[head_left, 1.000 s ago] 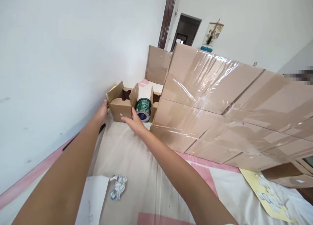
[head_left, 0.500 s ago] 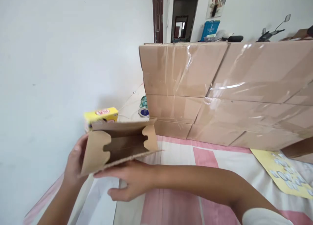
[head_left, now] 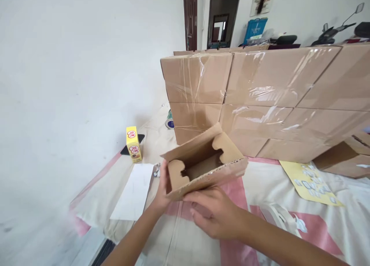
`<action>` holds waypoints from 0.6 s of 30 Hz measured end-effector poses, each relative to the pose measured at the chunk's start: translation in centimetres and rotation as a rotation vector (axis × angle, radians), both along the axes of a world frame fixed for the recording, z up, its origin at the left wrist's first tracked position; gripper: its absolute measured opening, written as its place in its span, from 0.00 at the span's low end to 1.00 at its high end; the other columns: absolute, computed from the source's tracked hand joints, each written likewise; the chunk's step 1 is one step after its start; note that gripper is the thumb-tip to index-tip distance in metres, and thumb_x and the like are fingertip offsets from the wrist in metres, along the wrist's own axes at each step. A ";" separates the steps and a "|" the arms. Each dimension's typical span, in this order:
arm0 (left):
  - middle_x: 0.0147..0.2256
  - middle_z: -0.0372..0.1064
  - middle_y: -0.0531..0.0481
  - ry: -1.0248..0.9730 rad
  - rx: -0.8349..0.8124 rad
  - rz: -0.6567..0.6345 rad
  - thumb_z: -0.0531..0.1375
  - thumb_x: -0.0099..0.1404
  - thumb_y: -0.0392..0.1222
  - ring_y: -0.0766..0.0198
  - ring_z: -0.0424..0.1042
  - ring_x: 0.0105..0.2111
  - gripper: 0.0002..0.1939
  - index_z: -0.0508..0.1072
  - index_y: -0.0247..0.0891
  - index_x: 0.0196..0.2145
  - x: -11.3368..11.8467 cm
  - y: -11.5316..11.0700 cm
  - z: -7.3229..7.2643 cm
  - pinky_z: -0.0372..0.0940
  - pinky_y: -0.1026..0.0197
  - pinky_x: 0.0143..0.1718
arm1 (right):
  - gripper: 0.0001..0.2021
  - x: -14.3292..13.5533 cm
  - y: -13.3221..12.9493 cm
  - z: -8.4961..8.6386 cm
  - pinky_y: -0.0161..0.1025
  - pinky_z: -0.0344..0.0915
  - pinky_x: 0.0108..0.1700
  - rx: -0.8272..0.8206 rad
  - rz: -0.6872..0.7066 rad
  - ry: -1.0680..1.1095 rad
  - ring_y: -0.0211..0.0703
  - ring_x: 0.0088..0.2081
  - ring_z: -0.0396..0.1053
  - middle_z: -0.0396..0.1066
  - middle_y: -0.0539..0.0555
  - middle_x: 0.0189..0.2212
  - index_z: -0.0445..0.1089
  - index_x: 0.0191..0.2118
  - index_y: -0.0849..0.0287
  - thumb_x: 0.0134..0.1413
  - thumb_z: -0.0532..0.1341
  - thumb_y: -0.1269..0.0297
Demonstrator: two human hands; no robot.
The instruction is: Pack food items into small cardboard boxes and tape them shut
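Observation:
An open brown cardboard box (head_left: pixel 228 171) is held tilted above the bed, its mouth facing me. Two notched inner flaps show at its short ends, and I see nothing inside it. My left hand (head_left: pixel 163 187) grips its left end, with the fingers partly hidden behind the cardboard. Against the near lower edge, my right hand (head_left: pixel 215 212) has bent fingers touching the box, with part of the hand out of sight beneath it.
Taped cartons (head_left: pixel 254 81) form a wall behind. Left lie a yellow box (head_left: pixel 133 144), a dark phone (head_left: pixel 125 150) and white paper (head_left: pixel 134 193). Right are a tape roll (head_left: pixel 277 219), a yellow sheet (head_left: pixel 309 183) with white pieces and another open carton (head_left: pixel 343 158).
The cardboard box and both hands have moved right, away from the yellow box, and the box has tilted with its right end higher. The camera view has shifted too.

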State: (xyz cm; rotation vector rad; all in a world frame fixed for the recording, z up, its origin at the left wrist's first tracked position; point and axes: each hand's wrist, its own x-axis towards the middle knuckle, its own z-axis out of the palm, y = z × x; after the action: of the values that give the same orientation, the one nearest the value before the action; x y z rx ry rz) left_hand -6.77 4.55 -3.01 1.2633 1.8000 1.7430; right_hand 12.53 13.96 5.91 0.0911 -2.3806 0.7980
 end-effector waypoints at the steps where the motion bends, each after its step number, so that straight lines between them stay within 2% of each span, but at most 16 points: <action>1: 0.70 0.56 0.43 -0.036 -0.002 -0.037 0.59 0.59 0.74 0.43 0.61 0.68 0.56 0.41 0.52 0.75 0.6 0.7 0.1 0.65 0.44 0.65 | 0.17 1.1 -0.3 -0.4 0.40 0.75 0.40 -0.031 -0.037 -0.066 0.46 0.38 0.80 0.82 0.53 0.39 0.74 0.51 0.57 0.58 0.58 0.71; 4: 0.70 0.55 0.44 -0.087 -0.105 -0.168 0.58 0.66 0.59 0.47 0.62 0.68 0.43 0.48 0.51 0.74 1.5 2.3 1.2 0.66 0.46 0.63 | 0.13 4.1 -1.3 -1.2 0.40 0.74 0.35 0.031 -0.082 -0.143 0.45 0.34 0.79 0.81 0.52 0.34 0.75 0.46 0.56 0.60 0.57 0.72; 6: 0.69 0.59 0.45 -0.039 -0.181 -0.225 0.57 0.65 0.53 0.48 0.67 0.64 0.38 0.57 0.50 0.71 1.4 3.0 2.4 0.69 0.48 0.60 | 0.13 6.4 -1.8 -1.0 0.42 0.74 0.36 0.167 -0.075 -0.039 0.47 0.36 0.78 0.81 0.54 0.35 0.74 0.47 0.56 0.60 0.57 0.74; 8: 0.64 0.67 0.45 0.034 -0.225 -0.211 0.59 0.62 0.52 0.47 0.70 0.61 0.33 0.69 0.49 0.65 0.2 3.4 3.5 0.70 0.49 0.58 | 0.15 8.8 -1.7 -0.2 0.47 0.75 0.43 0.309 -0.147 0.104 0.52 0.43 0.78 0.81 0.57 0.40 0.73 0.50 0.56 0.58 0.59 0.74; 9: 0.62 0.69 0.45 0.069 -0.233 -0.161 0.59 0.62 0.52 0.47 0.70 0.61 0.30 0.72 0.48 0.61 -0.8 3.6 4.0 0.68 0.48 0.60 | 0.17 9.9 -1.4 0.3 0.50 0.74 0.46 0.356 -0.235 0.155 0.55 0.46 0.77 0.81 0.58 0.42 0.73 0.51 0.56 0.57 0.61 0.73; 10: 0.62 0.69 0.44 0.108 -0.239 -0.081 0.59 0.62 0.53 0.46 0.67 0.63 0.27 0.74 0.47 0.59 -2.1 3.7 4.5 0.65 0.46 0.63 | 0.18 11.0 -1.1 0.6 0.53 0.73 0.47 0.380 -0.343 0.185 0.58 0.48 0.76 0.81 0.58 0.43 0.74 0.53 0.55 0.56 0.62 0.72; 12: 0.66 0.62 0.41 0.184 -0.240 0.182 0.58 0.65 0.52 0.43 0.56 0.69 0.28 0.71 0.45 0.61 -5.4 3.7 5.5 0.53 0.38 0.70 | 0.20 12.7 -0.3 0.8 0.57 0.71 0.47 0.361 -0.557 0.198 0.62 0.50 0.74 0.81 0.58 0.46 0.74 0.54 0.52 0.55 0.65 0.70; 14: 0.73 0.43 0.32 0.237 -0.256 0.493 0.62 0.63 0.50 0.34 0.39 0.73 0.38 0.59 0.40 0.68 -9.1 3.5 6.5 0.43 0.26 0.69 | 0.19 13.6 0.3 0.1 0.59 0.70 0.48 0.293 -0.658 0.186 0.63 0.51 0.73 0.79 0.58 0.49 0.74 0.54 0.51 0.57 0.64 0.69; 15: 0.74 0.36 0.28 0.264 -0.281 0.698 0.64 0.61 0.49 0.30 0.35 0.73 0.43 0.54 0.38 0.69 -10.9 3.2 6.9 0.42 0.23 0.67 | 0.17 13.8 0.4 -0.4 0.58 0.70 0.48 0.256 -0.667 0.175 0.62 0.52 0.74 0.78 0.59 0.51 0.74 0.54 0.52 0.59 0.64 0.68; 16: 0.73 0.34 0.26 0.276 -0.320 0.830 0.65 0.60 0.48 0.26 0.36 0.72 0.45 0.52 0.37 0.70 -12.5 2.9 7.3 0.43 0.21 0.65 | 0.16 13.7 0.4 -1.0 0.56 0.71 0.48 0.227 -0.666 0.168 0.60 0.51 0.74 0.77 0.60 0.52 0.74 0.53 0.52 0.60 0.63 0.68; 17: 0.72 0.39 0.22 0.271 -0.342 0.888 0.65 0.60 0.46 0.24 0.43 0.71 0.44 0.53 0.35 0.69 -13.9 2.5 7.6 0.46 0.20 0.63 | 0.16 13.6 0.4 -1.6 0.55 0.72 0.47 0.206 -0.666 0.166 0.58 0.50 0.75 0.77 0.60 0.52 0.73 0.53 0.53 0.60 0.63 0.69; 18: 0.68 0.49 0.23 0.264 -0.360 0.906 0.64 0.59 0.45 0.26 0.53 0.67 0.42 0.56 0.35 0.68 -14.9 2.0 7.9 0.51 0.22 0.62 | 0.15 13.4 0.2 -2.1 0.53 0.72 0.47 0.192 -0.671 0.172 0.56 0.49 0.76 0.77 0.60 0.52 0.73 0.53 0.54 0.61 0.62 0.69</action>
State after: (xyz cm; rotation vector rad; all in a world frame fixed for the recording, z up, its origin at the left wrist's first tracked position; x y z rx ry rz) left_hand -21.69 6.55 4.88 0.5554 2.9809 1.5132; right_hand 25.95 14.20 3.79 -0.5147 -2.1083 0.2302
